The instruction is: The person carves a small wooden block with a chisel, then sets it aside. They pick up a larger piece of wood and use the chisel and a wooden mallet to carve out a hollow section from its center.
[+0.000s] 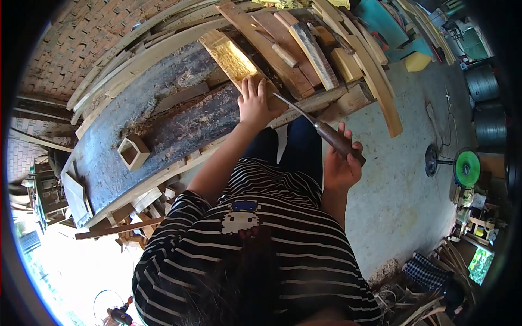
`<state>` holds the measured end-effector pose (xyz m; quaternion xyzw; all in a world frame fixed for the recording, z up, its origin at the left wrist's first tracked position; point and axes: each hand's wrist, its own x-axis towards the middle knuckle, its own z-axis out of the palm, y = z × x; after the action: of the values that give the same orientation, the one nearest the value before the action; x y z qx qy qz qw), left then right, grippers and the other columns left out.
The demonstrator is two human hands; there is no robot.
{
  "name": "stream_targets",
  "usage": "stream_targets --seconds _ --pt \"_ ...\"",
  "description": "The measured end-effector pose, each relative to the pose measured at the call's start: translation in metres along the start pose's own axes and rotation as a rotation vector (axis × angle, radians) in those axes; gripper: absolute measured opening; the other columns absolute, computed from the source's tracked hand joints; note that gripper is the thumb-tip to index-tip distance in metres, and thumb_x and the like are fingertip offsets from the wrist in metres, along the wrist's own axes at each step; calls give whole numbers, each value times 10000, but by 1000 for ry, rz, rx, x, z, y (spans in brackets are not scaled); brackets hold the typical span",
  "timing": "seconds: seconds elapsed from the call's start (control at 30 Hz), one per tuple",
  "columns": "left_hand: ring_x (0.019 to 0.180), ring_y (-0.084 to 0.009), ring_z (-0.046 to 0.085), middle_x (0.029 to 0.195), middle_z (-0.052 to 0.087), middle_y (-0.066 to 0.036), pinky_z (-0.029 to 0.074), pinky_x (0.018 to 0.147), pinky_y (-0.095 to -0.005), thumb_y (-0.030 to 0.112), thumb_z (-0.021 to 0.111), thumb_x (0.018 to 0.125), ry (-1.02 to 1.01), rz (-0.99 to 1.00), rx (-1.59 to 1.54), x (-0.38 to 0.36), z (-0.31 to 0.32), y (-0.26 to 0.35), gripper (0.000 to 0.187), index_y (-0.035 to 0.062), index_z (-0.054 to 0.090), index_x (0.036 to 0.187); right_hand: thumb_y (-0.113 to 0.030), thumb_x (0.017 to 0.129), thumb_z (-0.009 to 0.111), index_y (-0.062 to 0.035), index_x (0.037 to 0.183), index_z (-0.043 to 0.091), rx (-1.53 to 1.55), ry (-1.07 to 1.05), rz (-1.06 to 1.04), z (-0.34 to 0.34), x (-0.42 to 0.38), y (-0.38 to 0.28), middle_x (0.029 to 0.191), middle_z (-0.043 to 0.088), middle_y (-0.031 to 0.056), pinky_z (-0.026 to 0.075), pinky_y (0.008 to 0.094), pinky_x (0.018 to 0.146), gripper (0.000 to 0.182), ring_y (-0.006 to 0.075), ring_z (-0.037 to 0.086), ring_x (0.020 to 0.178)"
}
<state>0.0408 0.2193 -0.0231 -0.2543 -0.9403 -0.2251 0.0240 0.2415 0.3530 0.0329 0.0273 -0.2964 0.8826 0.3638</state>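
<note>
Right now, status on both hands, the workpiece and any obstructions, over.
Left hand on hollowed wooden block. Right hand holding wooden-handled tool. Possible obstruction: left hand, close to the tool's tip.

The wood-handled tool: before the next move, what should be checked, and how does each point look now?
1. Tool in hand: ok, the right hand holds it by the handle.
2. Left hand on the hollowed wooden block: ok, it lies at the block's near end.
3. Tip clear of the left hand: cannot tell; it shows close beside that hand, but one view leaves the depth unclear.
4. Workbench free of debris: not ok, crumbly bits are scattered on it.
5. Second tool away from the hands: ok, it lies on boards beyond them.
6. Tip sharp: cannot tell, too small.
</note>
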Motion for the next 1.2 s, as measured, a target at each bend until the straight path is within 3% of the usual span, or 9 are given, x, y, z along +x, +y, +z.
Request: stream_targets --seconds 0.27,0.43,0.5,0.63,0.7,0.77,0.87,1.13,1.2 --pt "1238 -383 365 1291 401 -200 403 944 -538 490 751 675 -67 36 -52 -13 -9 -23 795 92 431 1284 -57 790 536 -127 992 650 17 1 17 10 4 -2 1248 585 126 71 544 1156 243 334 367 1338" --pt "1310 -417 293 1376 340 -225 335 1001 -563 436 719 737 -224 -19 -34 -56 -43 -7 711 70 432 1275 -54 799 510 -128 1009 633 -54 -59 32 20 9 12 1261 575 129 114 566 1145 254 341 367 1336" --pt "1319 -420 286 1391 328 -241 297 1028 -556 396 669 815 -328 186 7 -77 -82 15 640 14 443 1276 -47 813 482 -123 1036 605 -105 -122 19 18 11 26 1276 560 130 171 566 1134 266 359 359 1338" --pt "1096 -319 566 1197 550 -233 456 930 -384 266 514 943 -623 472 -1007 -74 -188 48 385 22 490 1239 -58 786 558 -84 1000 541 -495 -224 -38 9 15 58 1247 546 185 355 527 1054 216 403 419 1281" --pt "865 -279 655 1053 641 -178 521 756 -341 208 496 946 -153 768 -1354 -84 -198 60 342 43 504 1245 -66 777 635 -65 995 577 -713 -304 -84 5 9 67 1215 560 172 384 457 1026 226 360 483 1224" --pt "807 -259 652 1009 654 -155 507 709 -337 186 496 947 -38 806 -1434 -98 -205 72 337 91 469 1269 -47 753 692 -52 1018 618 -1286 -471 -181 31 11 71 1156 582 171 418 396 970 275 315 548 1130" --pt "633 -199 643 877 696 -88 466 571 -325 120 496 949 326 1028 -1603 -115 -212 83 430 237 365 1341 -24 744 704 -49 1054 632 -1316 -448 -35 44 1 77 1106 607 156 453 345 900 319 274 595 1031" --pt "633 -190 628 927 684 -86 451 576 -332 146 456 973 20 926 -1643 -122 -218 79 392 276 365 1332 -48 751 743 -18 1030 651 -1372 -170 25 59 2 64 980 667 107 500 292 801 295 176 634 908" --pt "648 -186 636 932 682 -95 451 571 -325 163 428 985 405 917 -1657 -121 -206 94 378 252 364 1347 -47 753 744 -16 1027 648 -1324 -130 58 63 5 62 985 666 113 507 291 789 292 169 634 901"
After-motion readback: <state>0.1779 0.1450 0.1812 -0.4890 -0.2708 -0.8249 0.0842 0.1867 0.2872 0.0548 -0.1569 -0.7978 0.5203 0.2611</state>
